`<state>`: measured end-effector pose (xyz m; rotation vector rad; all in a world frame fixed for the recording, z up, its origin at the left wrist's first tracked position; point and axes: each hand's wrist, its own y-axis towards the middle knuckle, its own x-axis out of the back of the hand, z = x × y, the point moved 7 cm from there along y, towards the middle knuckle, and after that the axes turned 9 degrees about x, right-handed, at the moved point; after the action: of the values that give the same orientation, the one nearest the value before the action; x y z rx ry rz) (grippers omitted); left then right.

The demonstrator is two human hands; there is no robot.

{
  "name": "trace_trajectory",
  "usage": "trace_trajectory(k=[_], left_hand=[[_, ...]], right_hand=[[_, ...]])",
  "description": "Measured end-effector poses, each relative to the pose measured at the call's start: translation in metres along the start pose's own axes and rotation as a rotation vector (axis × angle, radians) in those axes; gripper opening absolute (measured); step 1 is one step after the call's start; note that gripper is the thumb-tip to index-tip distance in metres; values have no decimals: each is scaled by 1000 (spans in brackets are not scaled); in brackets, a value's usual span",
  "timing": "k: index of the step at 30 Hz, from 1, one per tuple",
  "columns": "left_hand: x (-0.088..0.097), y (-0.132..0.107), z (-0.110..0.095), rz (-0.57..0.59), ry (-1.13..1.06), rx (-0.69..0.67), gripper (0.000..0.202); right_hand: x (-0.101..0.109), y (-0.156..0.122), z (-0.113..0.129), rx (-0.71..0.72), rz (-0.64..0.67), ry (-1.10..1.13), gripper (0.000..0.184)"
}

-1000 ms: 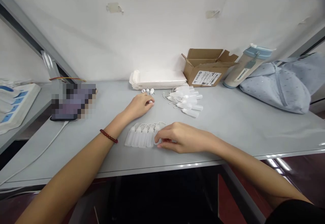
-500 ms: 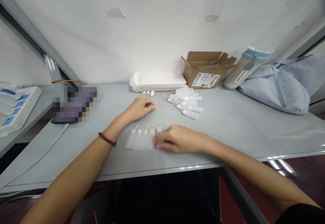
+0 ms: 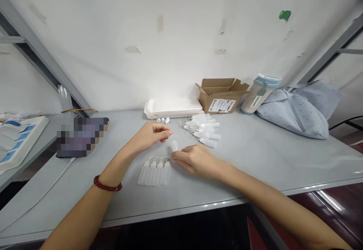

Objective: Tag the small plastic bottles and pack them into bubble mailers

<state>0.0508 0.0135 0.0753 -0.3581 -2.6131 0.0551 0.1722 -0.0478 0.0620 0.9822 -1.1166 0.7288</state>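
My right hand (image 3: 195, 160) is closed on a small translucent plastic squeeze bottle (image 3: 174, 145), which is raised and tilted between my hands. At its upper end, the fingertips of my left hand (image 3: 157, 133) are pinched together; whatever they grip is too small and blurred to make out. Just below the hands lies a neat row of several similar bottles (image 3: 154, 174), their thin white cords curling to the right. Beyond my right hand is a loose pile of more bottles (image 3: 205, 129) with cords. A few small white caps (image 3: 167, 121) lie behind my left hand.
A stack of white flat packages (image 3: 172, 108), an open cardboard box (image 3: 222, 95), a tumbler (image 3: 258, 95) and a light blue cloth bag (image 3: 295, 110) stand along the wall. To the left lie a phone (image 3: 82, 136) with a white cable (image 3: 45, 193) and a white tray (image 3: 22, 140).
My right hand has lifted a bottle from the right end of the row and brought it up to my left hand. The head view has tilted upward.
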Motion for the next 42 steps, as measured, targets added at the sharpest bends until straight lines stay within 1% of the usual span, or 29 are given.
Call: trace_trajectory(k=[4,7,11,14,17,20,24,28,30,33,36,39,42], left_hand=[[-2,1,1,21,-99,18,23],[0,2,5,27,-161,44,25],[-3,1,4,81,-216,44,25],[-7,-1,2,120,-301,43,22],[-10,-2,0,164,-353,32,20],[-12,-3,1,209,-363,30,19],[-8,-2,3,215,-348,22,21],[-8,-1,3,220,-338,-31,24],[-9,0,3,217,-338,-50,26],[-11,1,2,197,-309,-61,29],[-11,1,0,155,-285,-70,32],[-9,0,-4,97,-281,-82,32],[-7,0,-6,35,-305,-83,29]], right_hand=[[3,0,0,22,-143,-128,24],[5,0,0,47,-234,-173,23],[11,-1,2,73,-325,-149,23],[14,-2,6,117,-342,-82,23],[16,-2,12,175,-339,40,23],[17,-2,14,183,-340,183,21],[19,-3,9,115,-380,324,17],[22,-4,0,40,-454,455,14],[22,-4,-3,12,-469,529,13],[18,-2,-7,-43,-446,643,14],[14,-3,-13,-115,-432,794,10],[10,-3,-18,-186,-443,989,6],[8,-3,-21,-222,-474,1187,8]])
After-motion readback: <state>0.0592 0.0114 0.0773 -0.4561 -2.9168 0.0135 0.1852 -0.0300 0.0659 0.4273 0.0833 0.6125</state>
